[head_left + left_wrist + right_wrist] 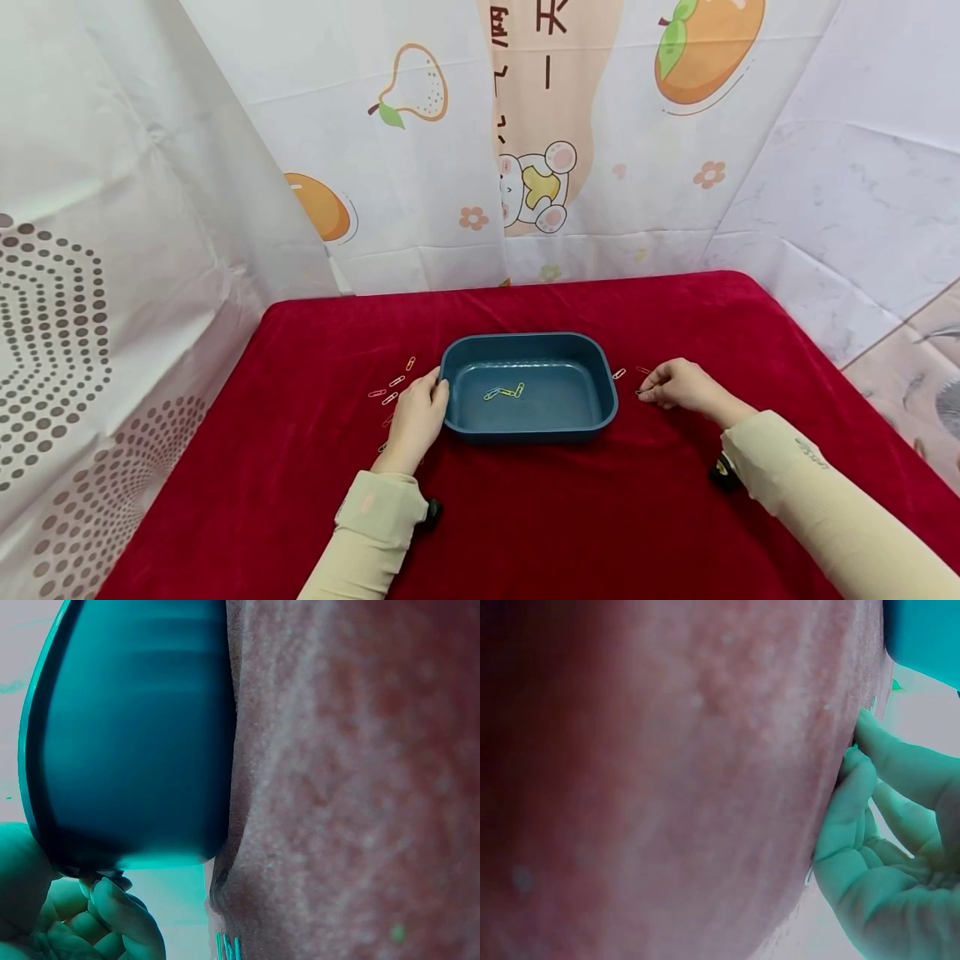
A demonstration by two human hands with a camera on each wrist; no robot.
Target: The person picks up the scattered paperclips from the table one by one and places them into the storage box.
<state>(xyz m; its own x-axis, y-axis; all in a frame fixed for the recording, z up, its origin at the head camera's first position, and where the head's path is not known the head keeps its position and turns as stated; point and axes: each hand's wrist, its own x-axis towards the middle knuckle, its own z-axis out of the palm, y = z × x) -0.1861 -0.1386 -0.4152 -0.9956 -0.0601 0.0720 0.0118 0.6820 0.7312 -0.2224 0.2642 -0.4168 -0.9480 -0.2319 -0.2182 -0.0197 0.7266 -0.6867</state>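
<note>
The blue and yellow paper clips (503, 391) are lying in a crooked end-to-end row on the floor of a dark teal tub (558, 408), with the left hand (416, 415) pinching its left rim between thumb and fingers. The right hand (678, 385) is down near the red cloth (570, 517) off the tub's right side, fingers curled and thumb close to them, can't really tell if a clip's pinched in there. A pale clip (619, 373) sits just beside the tub, more loose clips (397, 381) are scattered near the left hand, fruit-print curtain (420, 183) behind
</note>
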